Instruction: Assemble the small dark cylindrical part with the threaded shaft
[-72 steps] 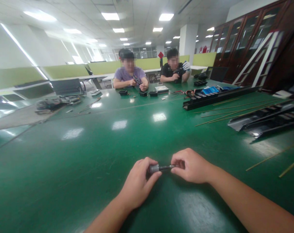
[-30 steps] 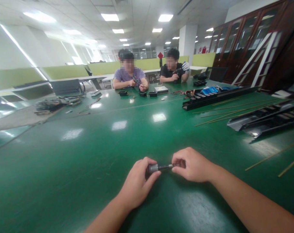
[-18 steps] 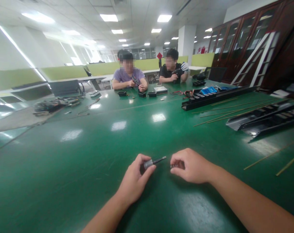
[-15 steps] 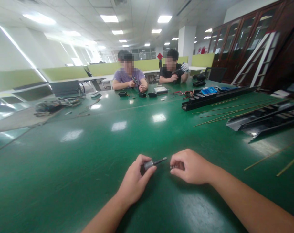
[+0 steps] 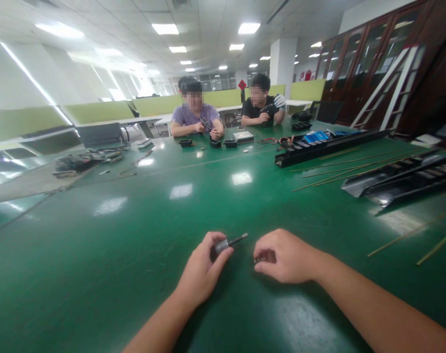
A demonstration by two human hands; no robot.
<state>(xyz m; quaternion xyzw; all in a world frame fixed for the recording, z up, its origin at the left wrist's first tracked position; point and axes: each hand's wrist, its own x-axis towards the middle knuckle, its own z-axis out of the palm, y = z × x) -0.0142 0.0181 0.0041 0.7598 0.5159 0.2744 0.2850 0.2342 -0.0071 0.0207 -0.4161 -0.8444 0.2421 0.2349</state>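
My left hand (image 5: pixel 198 274) is closed on a small grey metal cylinder (image 5: pixel 222 246) with a thin dark shaft. It looks like a hole-cutting bit or a small motor; I cannot tell which. The shaft tilts up toward my right hand (image 5: pixel 291 257), and its pale tip stays apart from the fingers. Between my right thumb and curled fingers sits a small dark, ridged metal piece (image 5: pixel 259 260), mostly hidden, its kind unclear. Both hands are low over the green table (image 5: pixel 149 215).
Two people (image 5: pixel 195 115) (image 5: pixel 261 105) sit across the table, handling dark tools. Small black trays (image 5: pixel 230 143) stand before them. Black metal channels (image 5: pixel 329 147) and thin brass-coloured rods (image 5: pixel 340 171) lie on the right. A heap of cables (image 5: pixel 86 159) lies far left, and a stepladder (image 5: pixel 399 88) stands behind.
Both hands have shifted slightly left, the right one also a little lower. The cylinder and the small metal piece have moved along in their grips.
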